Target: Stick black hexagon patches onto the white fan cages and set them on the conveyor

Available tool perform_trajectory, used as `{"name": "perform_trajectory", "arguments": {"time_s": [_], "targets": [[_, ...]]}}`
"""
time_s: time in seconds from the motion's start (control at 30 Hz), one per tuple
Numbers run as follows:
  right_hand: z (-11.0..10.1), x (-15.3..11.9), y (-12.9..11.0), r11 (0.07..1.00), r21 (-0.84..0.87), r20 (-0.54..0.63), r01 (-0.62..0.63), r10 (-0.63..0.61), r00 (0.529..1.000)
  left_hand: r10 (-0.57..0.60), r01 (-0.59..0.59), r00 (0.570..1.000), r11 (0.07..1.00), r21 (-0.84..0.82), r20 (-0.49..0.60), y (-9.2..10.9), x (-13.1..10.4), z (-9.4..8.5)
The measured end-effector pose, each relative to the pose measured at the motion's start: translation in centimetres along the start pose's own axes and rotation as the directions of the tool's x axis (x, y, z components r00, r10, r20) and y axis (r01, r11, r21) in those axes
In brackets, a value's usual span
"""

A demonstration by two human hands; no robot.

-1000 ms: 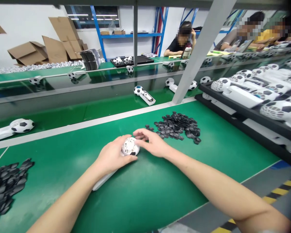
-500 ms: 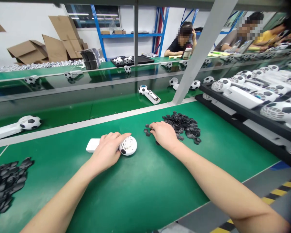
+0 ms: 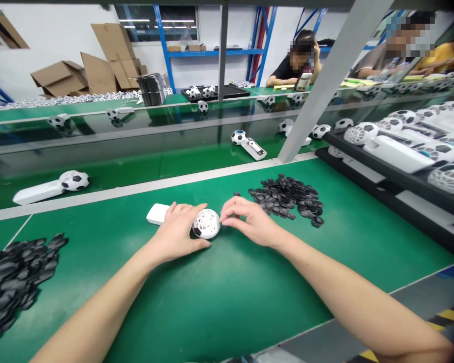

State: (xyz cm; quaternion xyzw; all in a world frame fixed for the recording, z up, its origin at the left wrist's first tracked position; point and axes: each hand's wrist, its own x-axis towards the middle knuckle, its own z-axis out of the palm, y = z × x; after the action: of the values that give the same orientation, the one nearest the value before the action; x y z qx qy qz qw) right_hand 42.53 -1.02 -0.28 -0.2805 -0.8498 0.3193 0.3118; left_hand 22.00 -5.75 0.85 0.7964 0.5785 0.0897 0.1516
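On the green table lies a white handheld fan [image 3: 208, 225] with a football-patterned, grille-like head and a stubby handle pointing left. My left hand [image 3: 177, 229] is wrapped over its neck, thumb and fingers on either side of the head. Close to the head's right side, my right hand [image 3: 249, 218] has thumb and forefinger pinched together; whatever they hold is too small or hidden to make out. Behind the right hand spreads a pile of small black pieces [image 3: 287, 194]. Larger black pieces [image 3: 22, 282] are heaped at the left.
Black trays [image 3: 393, 156] stacked with similar fans stand at the right, beside a slanted grey post [image 3: 325, 85]. Beyond the pale table edge [image 3: 136, 190] runs a green conveyor bearing a fan [image 3: 73, 180] at left and an opened one [image 3: 249, 145]. Several people sit farther back.
My right hand has come away from the small black pieces, moving left to the fan's head with its fingers pinched. My left hand stays on the fan, its thumb now lower. The view has shifted slightly.
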Motion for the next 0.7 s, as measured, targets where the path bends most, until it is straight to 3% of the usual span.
{"name": "perform_trajectory", "arguments": {"time_s": [0.17,0.43,0.6,0.7], "targets": [[1.5,-0.3,-0.4,0.989,0.141,0.056,-0.054,0.047,0.997,-0.030,0.030,0.997,1.000,-0.008,-0.076,0.2,0.1,0.7],[2.3,0.2,0.1,0.968,0.210,-0.028,-0.136,0.145,0.989,-0.058,0.058,0.989,0.998,-0.007,-0.138,1.0,0.1,0.8],[2.9,0.1,0.2,0.880,0.405,0.131,-0.249,0.214,0.968,-0.053,0.049,0.988,0.998,-0.029,-0.143,1.6,0.1,0.7],[3.4,-0.1,0.0,0.882,0.394,0.141,-0.259,0.221,0.965,-0.016,0.008,0.989,0.998,-0.055,-0.146,1.5,0.2,0.7]]}}
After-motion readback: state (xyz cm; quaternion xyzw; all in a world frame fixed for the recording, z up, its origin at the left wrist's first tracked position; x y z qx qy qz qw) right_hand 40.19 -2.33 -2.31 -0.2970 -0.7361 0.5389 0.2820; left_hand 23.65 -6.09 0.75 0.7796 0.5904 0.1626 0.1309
